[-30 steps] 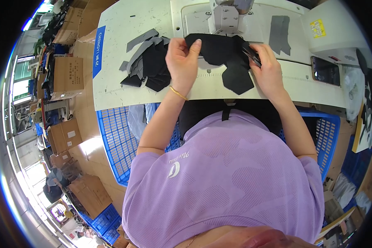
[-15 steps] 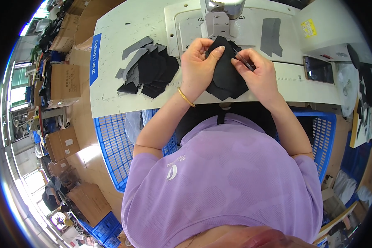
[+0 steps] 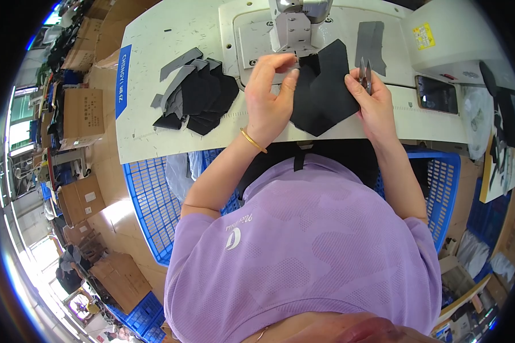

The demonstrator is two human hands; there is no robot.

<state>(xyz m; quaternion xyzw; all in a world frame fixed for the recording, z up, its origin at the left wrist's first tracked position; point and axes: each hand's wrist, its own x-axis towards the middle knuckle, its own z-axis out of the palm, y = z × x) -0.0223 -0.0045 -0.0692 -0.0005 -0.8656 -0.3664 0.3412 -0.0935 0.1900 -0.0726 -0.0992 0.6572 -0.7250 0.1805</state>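
A black many-sided fabric piece (image 3: 326, 94) is spread in front of me at the table's near edge. My right hand (image 3: 375, 106) is closed around small thread snips (image 3: 365, 74), blades pointing away from me, and its thumb lies at the fabric's right edge. At the left edge of the piece is my left hand (image 3: 272, 94), thumb and forefinger apart at the tips. To the left lies a fanned pile of black and grey cut pieces (image 3: 203, 91). Just beyond my hands stands the sewing machine head (image 3: 294, 28).
A grey strip (image 3: 372, 46) and a phone (image 3: 436, 94) lie on the right of the white table (image 3: 154, 146). Blue plastic baskets (image 3: 149, 200) stand under the front edge. Cardboard boxes (image 3: 83, 114) line the floor at left.
The black piece has been opened out flatter and wider. My right hand has moved right, turning the snips upright. My left thumb has come off the fabric's face.
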